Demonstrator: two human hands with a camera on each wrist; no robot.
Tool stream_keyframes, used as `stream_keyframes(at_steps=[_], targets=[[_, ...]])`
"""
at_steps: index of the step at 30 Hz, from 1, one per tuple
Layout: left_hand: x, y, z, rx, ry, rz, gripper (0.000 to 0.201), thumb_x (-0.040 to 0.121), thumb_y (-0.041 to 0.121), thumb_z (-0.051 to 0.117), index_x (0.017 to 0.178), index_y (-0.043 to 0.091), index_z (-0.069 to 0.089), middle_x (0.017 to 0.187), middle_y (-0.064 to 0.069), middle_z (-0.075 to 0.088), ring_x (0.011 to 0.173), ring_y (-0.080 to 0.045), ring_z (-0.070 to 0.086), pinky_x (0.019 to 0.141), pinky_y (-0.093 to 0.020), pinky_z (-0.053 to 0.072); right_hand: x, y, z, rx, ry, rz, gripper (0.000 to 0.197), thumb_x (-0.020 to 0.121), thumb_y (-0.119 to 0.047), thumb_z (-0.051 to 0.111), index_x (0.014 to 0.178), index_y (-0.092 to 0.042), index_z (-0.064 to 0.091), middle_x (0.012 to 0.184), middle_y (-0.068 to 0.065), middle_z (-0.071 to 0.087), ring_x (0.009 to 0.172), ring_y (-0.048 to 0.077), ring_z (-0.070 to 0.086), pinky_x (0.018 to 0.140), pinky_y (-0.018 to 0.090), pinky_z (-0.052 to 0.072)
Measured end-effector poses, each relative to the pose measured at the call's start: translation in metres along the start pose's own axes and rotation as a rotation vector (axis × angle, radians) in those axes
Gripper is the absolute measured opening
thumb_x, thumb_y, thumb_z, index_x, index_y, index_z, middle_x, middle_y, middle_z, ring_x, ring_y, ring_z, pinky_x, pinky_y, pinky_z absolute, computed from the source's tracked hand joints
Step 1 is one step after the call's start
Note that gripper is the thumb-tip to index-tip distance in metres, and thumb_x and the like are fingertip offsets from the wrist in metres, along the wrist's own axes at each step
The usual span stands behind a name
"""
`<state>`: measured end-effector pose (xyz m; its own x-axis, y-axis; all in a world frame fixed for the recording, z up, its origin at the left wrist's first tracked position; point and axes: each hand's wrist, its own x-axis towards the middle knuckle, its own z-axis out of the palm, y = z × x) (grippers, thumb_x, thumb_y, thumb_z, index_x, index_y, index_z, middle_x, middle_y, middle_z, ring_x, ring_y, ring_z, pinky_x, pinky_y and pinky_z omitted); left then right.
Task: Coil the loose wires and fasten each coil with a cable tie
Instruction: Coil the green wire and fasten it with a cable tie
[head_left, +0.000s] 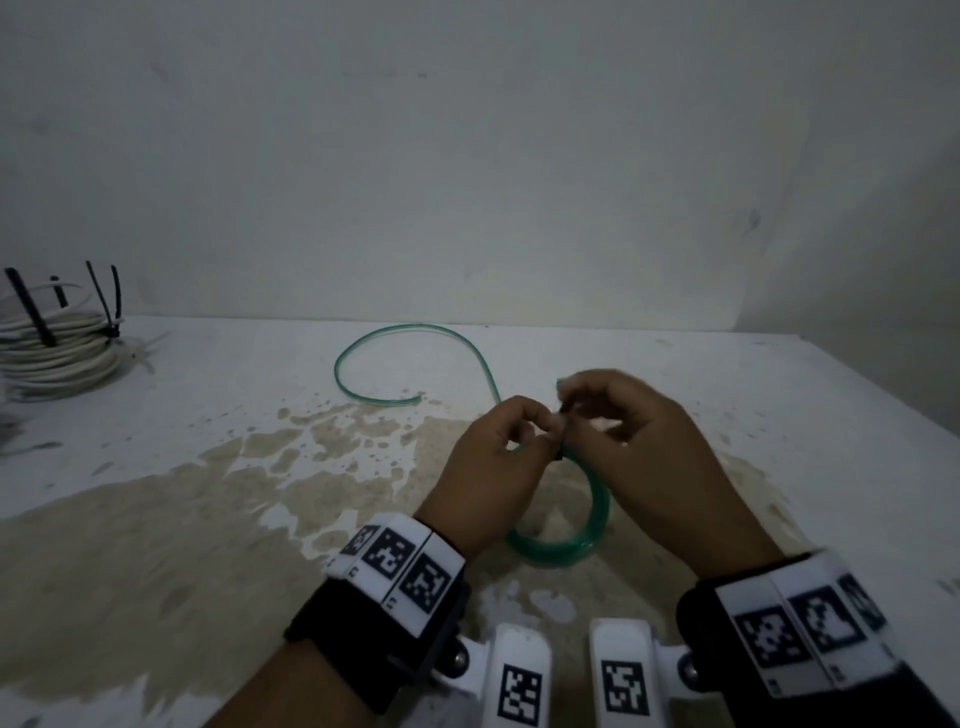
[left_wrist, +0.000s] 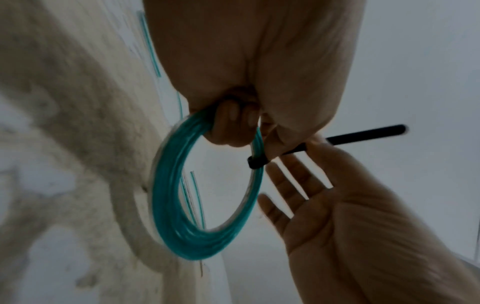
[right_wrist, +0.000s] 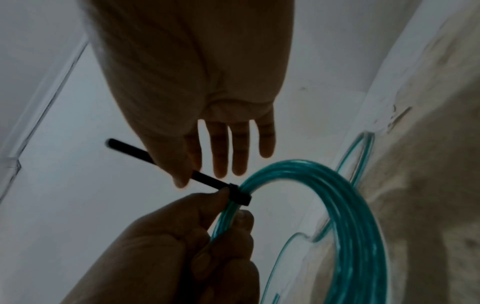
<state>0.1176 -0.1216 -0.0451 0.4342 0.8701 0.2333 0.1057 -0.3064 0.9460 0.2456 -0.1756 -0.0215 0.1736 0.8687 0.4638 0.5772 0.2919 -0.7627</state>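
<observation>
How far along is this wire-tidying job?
Done: a white coil sits tied at the far left of the table. In hand: the left hand grips the green coil while the right hand pinches the black cable tie looped round it. Left: a green tail lies loose.

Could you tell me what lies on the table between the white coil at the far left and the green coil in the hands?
In the head view, between the white coil and the green coil lie a loose green wire loop and the stained table.

Bench (head_left: 779, 395) right of the green wire tail (head_left: 395, 358) open; white tied coils (head_left: 57, 348) block far left.
</observation>
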Motion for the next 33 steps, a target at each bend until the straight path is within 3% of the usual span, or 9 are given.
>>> stream_keyframes(at_steps=[2,8,11,14,17,21,26,29,33], targets=[[0.000,0.001,0.001,-0.059,-0.019,-0.042,0.011,0.093,0.017,0.055,0.093,0.009,0.061,0.077,-0.011,0.053,0.045,-0.004,0.038,0.050,-0.022,0.032,-0.001,0.004,0.000,-0.105,-0.031,-0.006,0.008,0.086,-0.021,0.064,0.087,-0.025,0.070,0.087,-0.011,0.067,0.080,-0.001,0.060,0.068,0.009,0.043],[0.000,0.001,0.004,-0.230,-0.053,-0.155,0.009,0.096,0.004,0.047,0.090,0.007,0.052,0.061,-0.001,0.042,0.042,-0.008,0.034,0.045,-0.023,0.029,0.000,0.004,-0.004,-0.102,0.131,-0.041,0.008,0.082,-0.011,0.069,0.079,-0.012,0.077,0.072,-0.010,0.067,0.079,-0.002,0.061,0.068,0.003,0.042],[0.001,-0.002,0.003,-0.172,-0.040,-0.132,0.008,0.099,0.007,0.044,0.094,0.006,0.051,0.063,-0.003,0.045,0.044,-0.011,0.032,0.046,-0.026,0.029,-0.001,0.005,-0.001,-0.198,0.073,-0.135,0.008,0.082,-0.009,0.070,0.080,-0.013,0.077,0.074,0.001,0.070,0.074,0.007,0.060,0.068,0.013,0.045],[0.000,-0.002,0.002,-0.124,-0.063,-0.106,0.009,0.100,0.013,0.044,0.100,0.018,0.052,0.081,-0.017,0.054,0.045,-0.012,0.034,0.044,-0.025,0.031,0.000,0.006,-0.001,-0.181,0.057,-0.120,0.009,0.083,-0.010,0.068,0.080,-0.012,0.077,0.076,0.004,0.071,0.071,0.009,0.062,0.071,0.026,0.048],[-0.001,0.000,0.002,-0.098,-0.069,-0.046,0.006,0.097,0.025,0.049,0.099,0.024,0.055,0.098,-0.023,0.058,0.046,-0.011,0.037,0.044,-0.025,0.033,-0.001,0.004,-0.001,-0.083,0.073,-0.079,0.009,0.083,-0.011,0.069,0.079,-0.015,0.076,0.077,-0.001,0.071,0.074,0.006,0.062,0.070,0.021,0.048],[-0.002,-0.002,0.003,-0.045,-0.030,0.017,0.010,0.094,0.031,0.054,0.088,0.024,0.058,0.093,-0.017,0.059,0.047,-0.011,0.039,0.047,-0.026,0.034,-0.001,0.004,-0.001,-0.072,0.081,-0.130,0.012,0.083,-0.008,0.069,0.082,-0.019,0.074,0.077,-0.012,0.068,0.080,0.000,0.061,0.071,0.007,0.044],[-0.004,0.001,0.004,-0.027,-0.058,0.031,0.017,0.096,0.017,0.052,0.081,0.025,0.056,0.081,-0.009,0.052,0.047,-0.013,0.037,0.045,-0.024,0.033,-0.003,0.001,-0.001,-0.165,0.174,-0.320,0.012,0.081,-0.007,0.062,0.080,-0.008,0.074,0.074,-0.003,0.066,0.076,0.007,0.059,0.071,0.009,0.046],[-0.005,0.004,0.003,-0.060,-0.077,0.011,0.007,0.096,0.016,0.053,0.091,0.011,0.054,0.080,-0.009,0.049,0.046,-0.015,0.036,0.045,-0.025,0.032,-0.002,0.001,0.000,-0.078,0.170,-0.206,0.011,0.084,-0.010,0.064,0.076,-0.011,0.072,0.074,-0.003,0.068,0.076,0.006,0.060,0.066,0.010,0.044],[-0.003,0.007,0.003,-0.151,-0.014,-0.070,0.007,0.096,0.013,0.052,0.090,0.009,0.055,0.078,-0.011,0.049,0.043,-0.012,0.034,0.043,-0.023,0.031,-0.001,0.001,0.003,0.013,0.113,-0.010,0.008,0.087,-0.013,0.065,0.084,-0.020,0.069,0.085,-0.009,0.068,0.083,-0.001,0.061,0.069,0.005,0.043]])
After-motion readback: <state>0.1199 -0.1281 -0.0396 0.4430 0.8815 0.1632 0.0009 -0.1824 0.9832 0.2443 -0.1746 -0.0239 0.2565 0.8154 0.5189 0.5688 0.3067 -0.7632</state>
